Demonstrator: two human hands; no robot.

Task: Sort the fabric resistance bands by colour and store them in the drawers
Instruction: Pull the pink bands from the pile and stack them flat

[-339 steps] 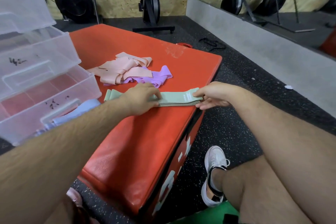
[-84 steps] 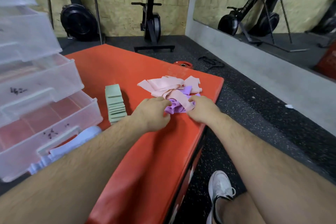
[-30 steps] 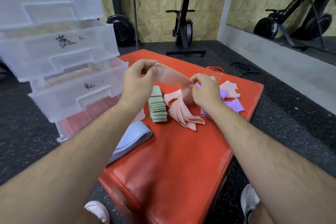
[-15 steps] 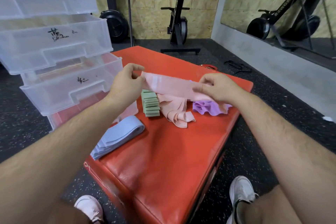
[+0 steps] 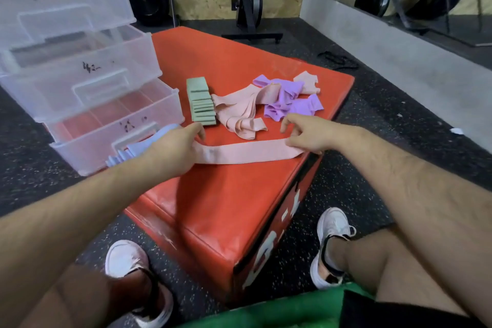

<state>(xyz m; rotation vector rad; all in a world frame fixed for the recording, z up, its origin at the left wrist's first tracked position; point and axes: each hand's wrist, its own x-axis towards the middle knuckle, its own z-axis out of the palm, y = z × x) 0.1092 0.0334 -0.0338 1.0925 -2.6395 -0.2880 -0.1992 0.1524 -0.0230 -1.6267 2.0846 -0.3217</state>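
Half a second ago I had the pink band (image 5: 247, 152) stretched in the air between both hands. Now it lies flat on the red box (image 5: 229, 202), along the near edge of its top. My left hand (image 5: 175, 149) covers its left end, palm down. Its fingertips are hidden, so I cannot tell whether they pinch the band or only press on it. My right hand (image 5: 306, 132) holds the right end under bent fingers and thumb, with the index finger lifted clear. The view has also tipped downward since then, so both of my shoes now show.

Just beyond the left hand stands the green stack (image 5: 201, 101), folded and neat. Beyond the gap between the hands lies the loose pink pile (image 5: 239, 112), and beyond the right hand lie the purple bands (image 5: 287, 98), tangled with one more pink piece. The blue bands (image 5: 125, 154) show just behind my left wrist, against the front of the bottom drawer (image 5: 114, 125).

The drawers (image 5: 80, 66) are clear plastic and stand to the left of the left hand, with the lower ones pulled out. The red of the box shows through the bottom one, and I cannot make out any bands inside them.

Each drawer front carries a dark handwritten mark that I cannot read. The white letters on the box's side are cut off and cannot be read either.
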